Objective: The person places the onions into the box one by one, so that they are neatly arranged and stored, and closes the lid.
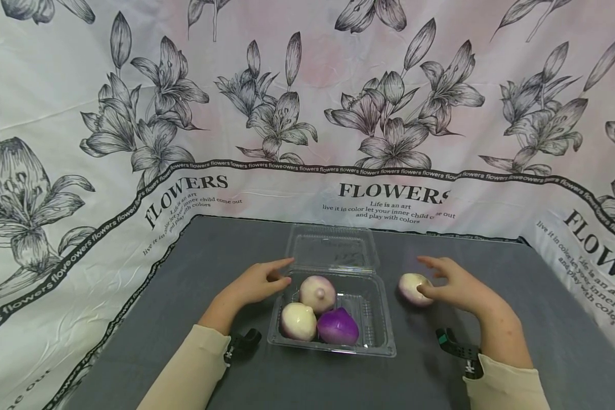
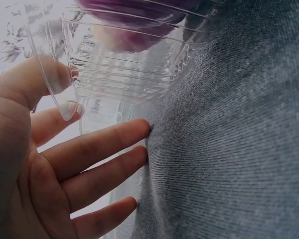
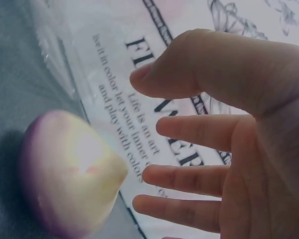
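Observation:
A clear plastic clamshell box point(image 1: 384, 319) stands on the grey cloth with its lid point(image 1: 333, 247) laid back. Inside are a pale onion with a pinkish tinge point(image 1: 318, 294), a cream-white onion point(image 1: 299, 322) and a deep purple onion point(image 1: 338, 327). My left hand point(image 1: 258, 283) is at the box's left side, thumb and index finger right at the rim, the other fingers point(image 2: 114, 137) extended near the cloth. To the right of the box lies a white-and-purple onion point(image 3: 70, 174). My right hand point(image 1: 456, 287) hovers beside it, fingers spread and holding nothing.
A grey cloth point(image 1: 225, 245) covers the table. Behind it and along both sides hangs a white curtain point(image 1: 287, 188) printed with flowers and lettering. Each wrist wears a black camera mount, one on the left point(image 1: 243, 343) and one on the right point(image 1: 458, 345).

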### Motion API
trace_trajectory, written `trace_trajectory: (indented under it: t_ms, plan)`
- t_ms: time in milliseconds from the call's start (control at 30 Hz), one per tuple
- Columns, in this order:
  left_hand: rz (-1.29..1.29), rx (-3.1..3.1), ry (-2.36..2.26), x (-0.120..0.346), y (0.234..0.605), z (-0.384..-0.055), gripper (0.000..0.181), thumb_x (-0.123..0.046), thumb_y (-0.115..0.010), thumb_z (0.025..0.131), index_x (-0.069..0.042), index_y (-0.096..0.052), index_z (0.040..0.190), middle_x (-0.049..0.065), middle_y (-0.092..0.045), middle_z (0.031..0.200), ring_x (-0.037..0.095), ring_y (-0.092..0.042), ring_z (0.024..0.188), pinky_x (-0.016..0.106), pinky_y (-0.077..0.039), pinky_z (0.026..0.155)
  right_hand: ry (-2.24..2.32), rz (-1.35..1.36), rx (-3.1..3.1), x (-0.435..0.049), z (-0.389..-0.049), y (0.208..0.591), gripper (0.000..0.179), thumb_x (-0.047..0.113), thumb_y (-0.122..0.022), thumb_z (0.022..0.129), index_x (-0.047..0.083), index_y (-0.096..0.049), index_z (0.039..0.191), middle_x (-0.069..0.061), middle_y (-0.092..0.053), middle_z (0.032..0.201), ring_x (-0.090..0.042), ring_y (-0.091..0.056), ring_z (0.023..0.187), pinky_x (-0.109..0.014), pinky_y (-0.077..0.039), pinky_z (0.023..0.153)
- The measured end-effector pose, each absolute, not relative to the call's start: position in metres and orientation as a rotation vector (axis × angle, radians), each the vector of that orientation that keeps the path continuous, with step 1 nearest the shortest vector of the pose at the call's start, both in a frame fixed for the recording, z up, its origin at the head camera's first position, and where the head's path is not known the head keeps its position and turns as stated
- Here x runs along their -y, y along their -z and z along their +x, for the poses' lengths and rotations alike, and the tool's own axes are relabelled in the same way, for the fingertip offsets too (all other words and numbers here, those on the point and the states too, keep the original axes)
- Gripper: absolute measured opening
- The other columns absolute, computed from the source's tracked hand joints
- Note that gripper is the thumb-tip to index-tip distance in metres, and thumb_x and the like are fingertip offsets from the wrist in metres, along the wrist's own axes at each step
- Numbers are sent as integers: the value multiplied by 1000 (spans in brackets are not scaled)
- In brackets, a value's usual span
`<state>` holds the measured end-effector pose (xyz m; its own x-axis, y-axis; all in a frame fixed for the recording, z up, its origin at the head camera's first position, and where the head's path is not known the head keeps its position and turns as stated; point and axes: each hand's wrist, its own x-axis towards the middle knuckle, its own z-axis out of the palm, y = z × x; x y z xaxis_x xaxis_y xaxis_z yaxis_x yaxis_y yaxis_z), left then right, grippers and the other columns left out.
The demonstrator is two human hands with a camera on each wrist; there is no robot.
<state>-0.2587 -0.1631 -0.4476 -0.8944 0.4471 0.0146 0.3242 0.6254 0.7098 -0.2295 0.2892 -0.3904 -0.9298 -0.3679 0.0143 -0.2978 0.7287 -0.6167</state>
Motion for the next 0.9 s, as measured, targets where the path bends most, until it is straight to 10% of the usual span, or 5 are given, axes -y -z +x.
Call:
trace_trajectory:
  t_ms: [600,900]
  plan:
    - [630,-2723,-1084,162,449,-262,59,-30,-65,103,-20,-46,157,12,-69,127,28,-66,117,51,-53,94,953,-645,-2844,-260,-211,365,71,32,-71,97,8,-42,156,-22,-40,151,-48,-46,133,-61,-46,94]
    - [632,-2724,-1080,162,450,-262,58,-28,-66,102,-19,-47,157,10,-71,123,27,-67,114,50,-53,92,949,-786,-2823,-236,-205,363,66,24,-74,93,6,-48,152,-20,-47,144,-21,-60,92,-40,-52,80]
